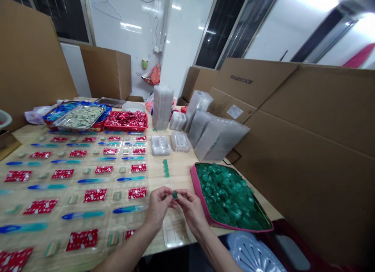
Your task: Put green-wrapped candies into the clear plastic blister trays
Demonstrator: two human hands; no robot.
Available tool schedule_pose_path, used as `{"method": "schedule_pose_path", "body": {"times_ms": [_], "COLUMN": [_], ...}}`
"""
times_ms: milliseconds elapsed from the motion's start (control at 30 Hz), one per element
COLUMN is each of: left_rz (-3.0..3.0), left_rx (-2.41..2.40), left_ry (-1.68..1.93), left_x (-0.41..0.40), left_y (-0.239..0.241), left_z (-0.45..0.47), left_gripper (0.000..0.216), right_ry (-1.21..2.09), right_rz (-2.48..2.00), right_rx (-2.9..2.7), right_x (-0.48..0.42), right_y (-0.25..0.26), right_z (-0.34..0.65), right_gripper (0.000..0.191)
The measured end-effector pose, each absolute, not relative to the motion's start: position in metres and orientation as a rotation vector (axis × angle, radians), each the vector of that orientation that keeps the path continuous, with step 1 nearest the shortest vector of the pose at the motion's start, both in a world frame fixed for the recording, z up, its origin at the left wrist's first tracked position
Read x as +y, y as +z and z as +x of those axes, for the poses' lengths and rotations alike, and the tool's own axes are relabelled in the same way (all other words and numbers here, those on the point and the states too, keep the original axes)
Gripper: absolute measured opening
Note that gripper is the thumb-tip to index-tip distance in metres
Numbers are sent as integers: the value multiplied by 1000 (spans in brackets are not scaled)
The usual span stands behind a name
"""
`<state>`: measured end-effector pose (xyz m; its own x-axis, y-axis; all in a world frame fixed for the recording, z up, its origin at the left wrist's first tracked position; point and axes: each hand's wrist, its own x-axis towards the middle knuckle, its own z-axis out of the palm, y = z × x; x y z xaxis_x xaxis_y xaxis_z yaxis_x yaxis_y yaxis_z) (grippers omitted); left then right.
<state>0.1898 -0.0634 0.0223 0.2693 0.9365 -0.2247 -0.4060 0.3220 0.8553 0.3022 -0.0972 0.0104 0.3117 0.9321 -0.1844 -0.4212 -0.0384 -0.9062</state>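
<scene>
My left hand [158,205] and my right hand [191,207] meet above the table's front edge. Both pinch one small green packet [175,194] between their fingertips. Just below them lies a clear plastic tray [175,233] with empty compartments. To the right of my right hand sits a pink tray [202,194] heaped with green packets [231,197]. A short row of green packets [166,168] lies on the table beyond my hands.
Rows of clear trays holding red packets [95,194] and blue spoons [130,209] cover the table's left. At the back stand a red tray of red packets [126,120], a metal tray [79,117], and stacks of clear trays [218,137]. Cardboard sheets [307,147] wall the right.
</scene>
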Motion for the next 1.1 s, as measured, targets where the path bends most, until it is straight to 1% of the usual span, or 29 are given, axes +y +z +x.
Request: {"method": "schedule_pose_path", "body": {"times_ms": [167,367,500,767,867,1033,1100], "left_rz": [847,971,1016,975,879,650,571], "left_rx": [879,888,883,847,858,807,775], "left_ry": [1037,1074,1099,1121,1102,1066,1068], "left_x": [-61,-63,-65,-65,-66,-68,-68], "left_y": [16,7,7,11,12,19,23], "left_z": [190,188,187,182,181,180,180], "left_gripper": [5,7,5,8,8,10,11], "right_ry": [1154,1101,1163,1244,1197,984,932], "right_rz": [-1136,-1126,-1079,-992,-1021,-1166,-1201], "right_rx": [-562,-542,-488,-430,-504,-826,-933], "right_x": [-96,-97,-96,-93,-93,-96,-97], "right_y": [8,6,8,7,4,4,5], "right_z": [296,291,291,288,288,292,295], "right_gripper": [24,22,21,21,18,10,9]}}
